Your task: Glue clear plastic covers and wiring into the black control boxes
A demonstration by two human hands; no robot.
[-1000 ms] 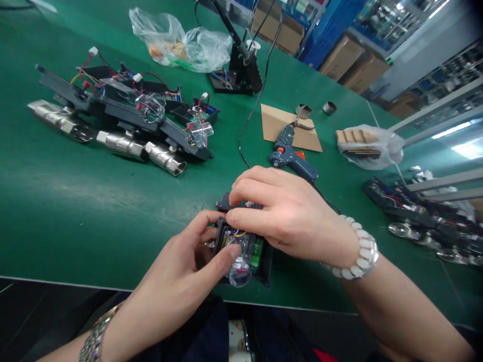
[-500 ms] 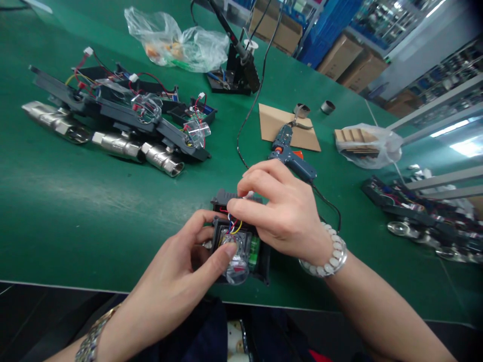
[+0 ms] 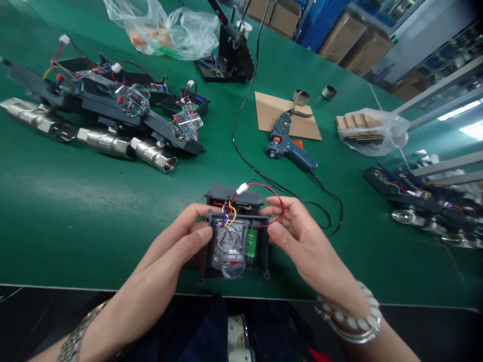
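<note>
A dark grey plastic housing (image 3: 264, 261) lies open near the table's front edge. Inside it are a clear-covered round mechanism (image 3: 229, 246) and a green cylindrical battery (image 3: 251, 245). Behind it sits a smaller ribbed grey cover (image 3: 234, 193), linked by thin coloured wires (image 3: 231, 213). A red and black lead ending in a white connector (image 3: 242, 188) loops out to the right. My left hand (image 3: 181, 241) grips the housing's left wall, thumb on the rim. My right hand (image 3: 298, 241) closes round its right upper corner beside the looped lead; its contact is partly hidden.
Grey assemblies with metal valves (image 3: 109, 141) lie at left. A glue gun (image 3: 290, 148) rests by cardboard (image 3: 264, 110), its cord curling behind my right hand. Further back are a plastic bag (image 3: 192, 37) and a black tool stand (image 3: 226, 70). More assemblies (image 3: 422, 201) are at right.
My right hand has left the wires and moved to the housing's right side, exposing the white connector. My left thumb has shifted off the clear mechanism to the left rim.
</note>
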